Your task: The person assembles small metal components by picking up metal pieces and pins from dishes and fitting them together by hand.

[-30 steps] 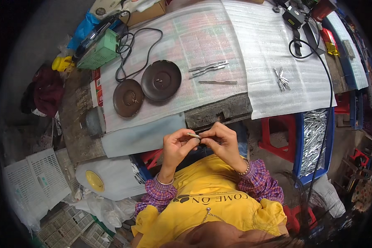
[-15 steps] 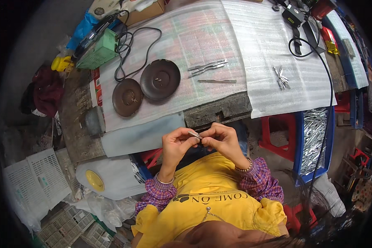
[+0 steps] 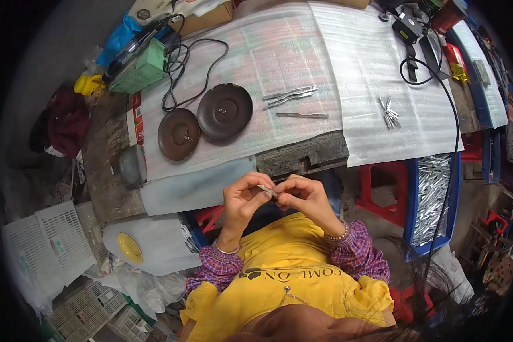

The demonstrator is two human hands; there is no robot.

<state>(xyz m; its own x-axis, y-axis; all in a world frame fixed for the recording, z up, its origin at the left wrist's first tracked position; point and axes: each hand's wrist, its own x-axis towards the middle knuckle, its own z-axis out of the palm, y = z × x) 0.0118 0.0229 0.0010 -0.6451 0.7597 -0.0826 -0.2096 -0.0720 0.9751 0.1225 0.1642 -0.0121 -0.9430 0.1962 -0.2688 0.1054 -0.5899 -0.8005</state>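
In front of my yellow shirt, just off the near edge of the bench, both hands meet at a small silvery metal piece (image 3: 268, 191). My left hand (image 3: 243, 199) pinches it between thumb and fingers. From the other side, my right hand (image 3: 304, 196) closes its thumb and fingertips on its end. The fingers hide much of the piece, so its exact kind does not show. Several thin metal tweezer-like pieces (image 3: 290, 97) lie on the foam sheet beyond my hands, with a single one (image 3: 302, 115) nearer me. A small pile of metal pieces (image 3: 390, 112) lies farther right.
Two brown dishes (image 3: 225, 112) with tiny parts stand left on the foam-covered bench (image 3: 319, 68). A black cable (image 3: 214, 68) loops behind them near a green basket (image 3: 139, 71). Right of me are a red stool (image 3: 385, 208) and a blue bin (image 3: 455, 211) of metal pieces.
My hands stay at nearly the same spot, and the metal piece has turned slightly between the fingertips. The whole view has shifted a little.
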